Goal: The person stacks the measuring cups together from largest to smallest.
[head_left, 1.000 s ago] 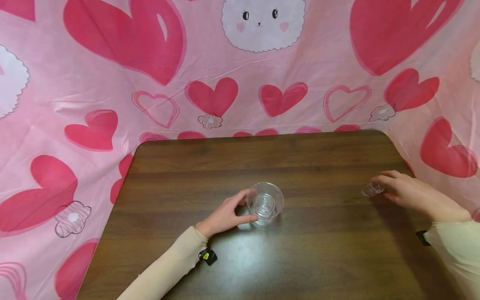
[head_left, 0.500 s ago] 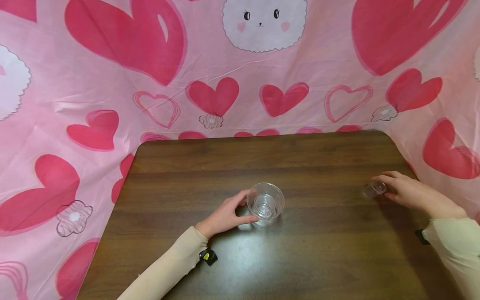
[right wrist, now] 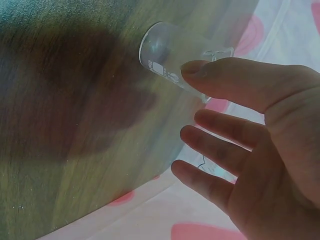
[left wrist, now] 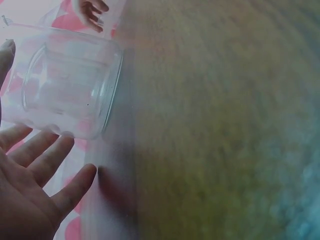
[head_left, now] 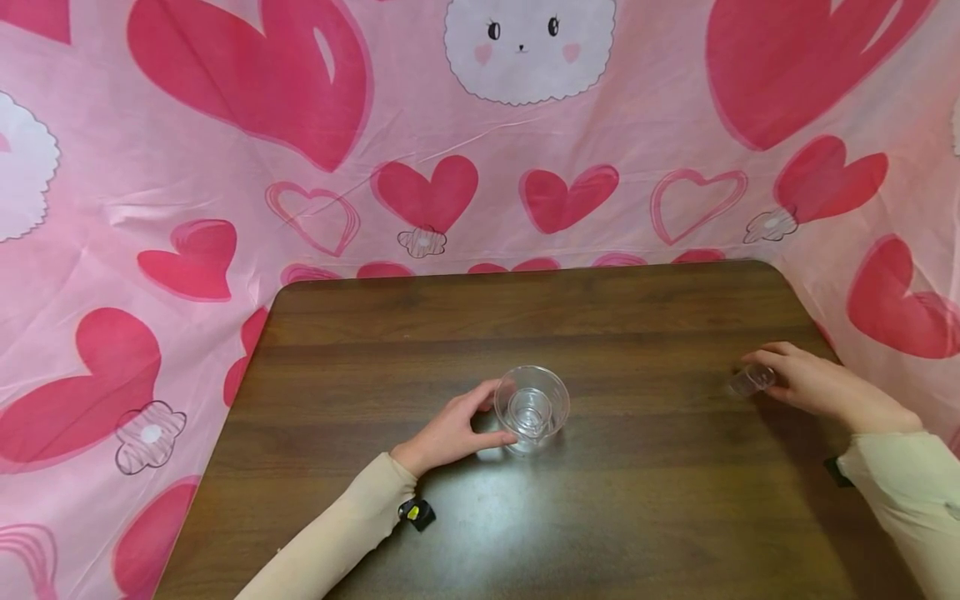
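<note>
A large clear beaker (head_left: 559,397) stands upright near the middle of the table, and a smaller glass beaker (head_left: 529,410) sits inside it. My left hand (head_left: 452,429) holds the large beaker from its left side, thumb in front and fingers behind; in the left wrist view several fingertips (left wrist: 65,142) touch its wall. At the far right, my right hand (head_left: 813,385) pinches a small clear beaker (right wrist: 167,55) near its rim. White print shows on that beaker's side. The other right fingers (right wrist: 212,150) are held apart from it. Whether its base touches the table is hard to tell.
The brown wooden table (head_left: 390,333) has rounded back corners. A pink cloth (head_left: 495,133) with hearts hangs behind it and along both sides. Dark wrist straps (head_left: 416,512) show at the sleeves.
The small beaker in my right hand has shifted very slightly to the right, and the right wrist slightly to the left. My left hand and the nested beakers stay in place.
</note>
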### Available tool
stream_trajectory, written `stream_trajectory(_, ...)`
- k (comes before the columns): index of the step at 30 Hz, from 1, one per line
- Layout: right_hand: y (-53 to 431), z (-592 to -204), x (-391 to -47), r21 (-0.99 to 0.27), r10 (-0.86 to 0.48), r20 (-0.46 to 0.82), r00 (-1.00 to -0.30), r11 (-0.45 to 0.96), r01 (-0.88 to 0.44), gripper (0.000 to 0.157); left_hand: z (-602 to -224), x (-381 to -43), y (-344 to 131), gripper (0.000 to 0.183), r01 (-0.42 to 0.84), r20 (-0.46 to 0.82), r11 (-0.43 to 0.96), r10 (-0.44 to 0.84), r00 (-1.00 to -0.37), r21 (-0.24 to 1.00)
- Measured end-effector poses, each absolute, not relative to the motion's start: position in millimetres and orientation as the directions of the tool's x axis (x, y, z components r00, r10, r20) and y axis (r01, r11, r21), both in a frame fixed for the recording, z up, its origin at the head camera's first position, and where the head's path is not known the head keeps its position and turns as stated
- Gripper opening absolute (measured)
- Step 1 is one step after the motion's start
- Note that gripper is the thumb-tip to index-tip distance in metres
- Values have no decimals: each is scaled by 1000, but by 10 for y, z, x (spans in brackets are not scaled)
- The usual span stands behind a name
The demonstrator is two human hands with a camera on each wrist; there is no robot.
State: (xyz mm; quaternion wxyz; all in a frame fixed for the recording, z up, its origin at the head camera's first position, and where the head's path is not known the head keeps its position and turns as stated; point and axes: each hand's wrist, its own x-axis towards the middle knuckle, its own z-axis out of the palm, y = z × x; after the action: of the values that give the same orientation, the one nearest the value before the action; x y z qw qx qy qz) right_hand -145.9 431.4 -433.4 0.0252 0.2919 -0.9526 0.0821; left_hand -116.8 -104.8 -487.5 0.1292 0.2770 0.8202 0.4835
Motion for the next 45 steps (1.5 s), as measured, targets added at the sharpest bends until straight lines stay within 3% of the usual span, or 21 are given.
stream_trajectory(20,4311,-4328,-1445,-123,-544,95,-834,825,-552,43,-4858,-1159,-1056,73,328,46,388,583,-811,861)
stream_trajectory(45,3970,-3934,-1375,-148,-486,-120,-866,871,-468,36,-4836,-1173,-1062,73,311,29,378,594,-804,872)
